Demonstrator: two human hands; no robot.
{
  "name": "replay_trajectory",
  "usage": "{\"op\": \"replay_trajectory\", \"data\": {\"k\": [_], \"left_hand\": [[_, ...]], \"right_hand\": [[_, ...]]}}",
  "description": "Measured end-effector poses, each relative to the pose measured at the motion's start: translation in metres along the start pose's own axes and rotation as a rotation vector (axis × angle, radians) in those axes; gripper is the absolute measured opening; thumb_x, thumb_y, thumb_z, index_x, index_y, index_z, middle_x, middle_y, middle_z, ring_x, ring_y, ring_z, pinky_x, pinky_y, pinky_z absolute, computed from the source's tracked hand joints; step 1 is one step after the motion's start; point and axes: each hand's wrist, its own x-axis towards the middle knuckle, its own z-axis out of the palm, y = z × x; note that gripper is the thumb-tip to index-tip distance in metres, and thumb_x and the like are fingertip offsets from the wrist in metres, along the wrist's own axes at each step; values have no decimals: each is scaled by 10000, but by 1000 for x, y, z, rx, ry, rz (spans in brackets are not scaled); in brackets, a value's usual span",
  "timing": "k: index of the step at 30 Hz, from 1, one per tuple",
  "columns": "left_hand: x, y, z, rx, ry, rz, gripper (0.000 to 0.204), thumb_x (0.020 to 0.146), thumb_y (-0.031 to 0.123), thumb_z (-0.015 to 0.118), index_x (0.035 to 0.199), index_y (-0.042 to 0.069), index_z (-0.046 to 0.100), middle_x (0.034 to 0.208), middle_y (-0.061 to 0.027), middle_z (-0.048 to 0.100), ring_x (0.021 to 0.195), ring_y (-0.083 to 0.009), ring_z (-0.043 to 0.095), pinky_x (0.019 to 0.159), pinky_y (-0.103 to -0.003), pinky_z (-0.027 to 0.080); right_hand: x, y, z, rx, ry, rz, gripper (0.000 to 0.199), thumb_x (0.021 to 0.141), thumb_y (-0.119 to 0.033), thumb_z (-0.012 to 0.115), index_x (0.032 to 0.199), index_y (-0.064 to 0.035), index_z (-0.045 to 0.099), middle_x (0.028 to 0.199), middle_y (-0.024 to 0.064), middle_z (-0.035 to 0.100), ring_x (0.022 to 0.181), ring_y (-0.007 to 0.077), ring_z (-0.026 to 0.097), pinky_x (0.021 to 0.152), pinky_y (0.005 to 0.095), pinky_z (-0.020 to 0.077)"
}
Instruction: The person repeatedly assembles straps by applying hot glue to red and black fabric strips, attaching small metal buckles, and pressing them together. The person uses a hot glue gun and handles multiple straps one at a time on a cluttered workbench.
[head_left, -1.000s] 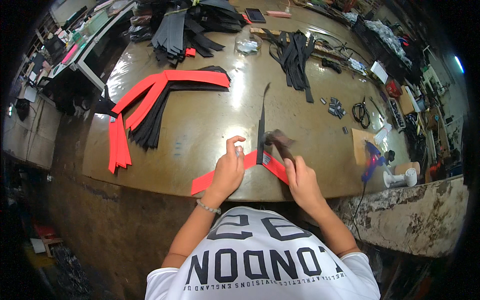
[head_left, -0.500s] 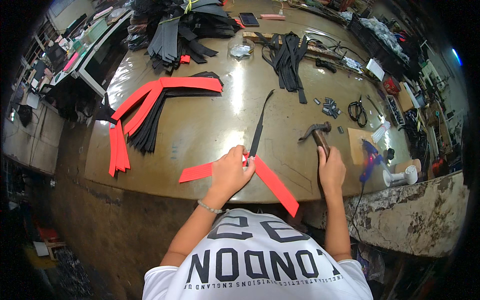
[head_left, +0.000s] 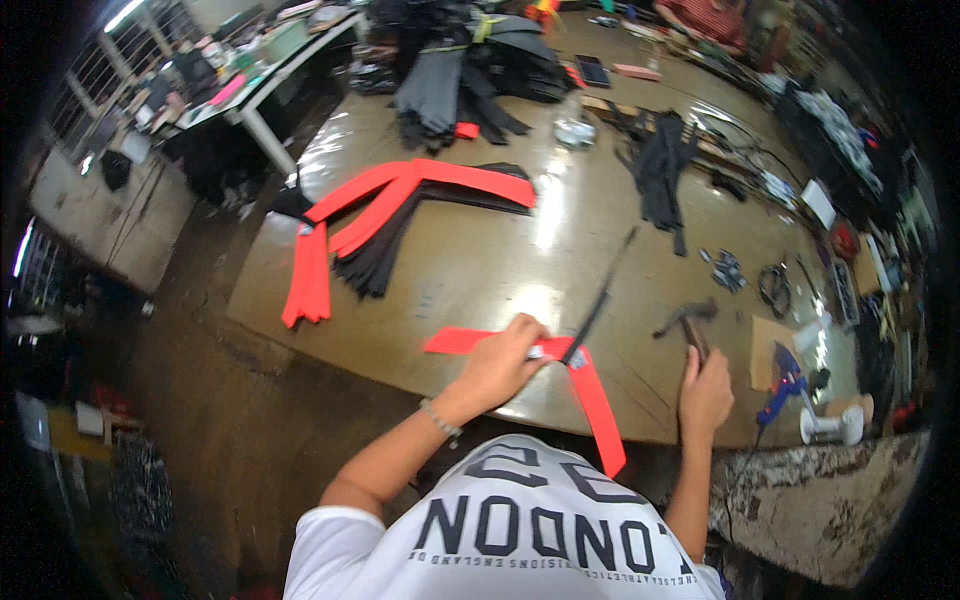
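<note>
Two bare hands work at the near edge of a glossy brown table (head_left: 480,270). The left hand (head_left: 500,362) is closed down on a red strap (head_left: 590,390) where a thin black strip (head_left: 600,300) crosses it. The right hand (head_left: 705,390), just to the right, is clamped around a hammer (head_left: 690,325) raised off the surface. Striking well probably means holding the crossing flat, fingers clear. Red and black strap piles (head_left: 400,215) lie far left.

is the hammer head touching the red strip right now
Apart. The head view shows the hammer, gripped by the right hand, raised right of the red strip, with bare table between them.
</note>
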Motion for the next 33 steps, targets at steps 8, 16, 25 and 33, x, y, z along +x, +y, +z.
{"op": "replay_trajectory", "data": {"k": [8, 16, 25, 33], "left_hand": [[94, -16, -76, 187, 43, 194, 177, 791, 54, 601, 961, 69, 648, 900, -164, 691, 858, -339, 672, 761, -442, 519], [27, -199, -253, 108, 1054, -213, 228, 889, 186, 681, 1003, -10, 694, 933, -139, 721, 843, -185, 669, 797, -330, 519], [-12, -281, -243, 443, 935, -370, 288, 894, 270, 698, 891, -15, 656, 840, -106, 661, 766, -195, 602, 733, -338, 488], [37, -99, -174, 60, 750, -24, 232, 966, 201, 603, 857, 14, 521, 759, 8, 480, 704, -107, 426, 649, -258, 382]], "right_hand": [[0, 0, 2, 21, -9, -17, 369, 990, -390, 499, 1076, -39, 569, 941, 143, 612, 844, 338, 632, 677, 447, 511], [0, -3, 2, -9, 89, -46, 337, 978, -372, 528, 1023, -41, 570, 903, 128, 599, 810, 325, 626, 659, 426, 509], [25, -3, -24, -3, -160, -72, 321, 920, -317, 608, 1028, -16, 573, 922, 182, 596, 880, 369, 588, 773, 439, 483], [171, -47, 46, 722, -70, -130, 278, 871, -219, 669, 922, 54, 649, 959, 220, 622, 893, 393, 597, 809, 446, 489]]}}
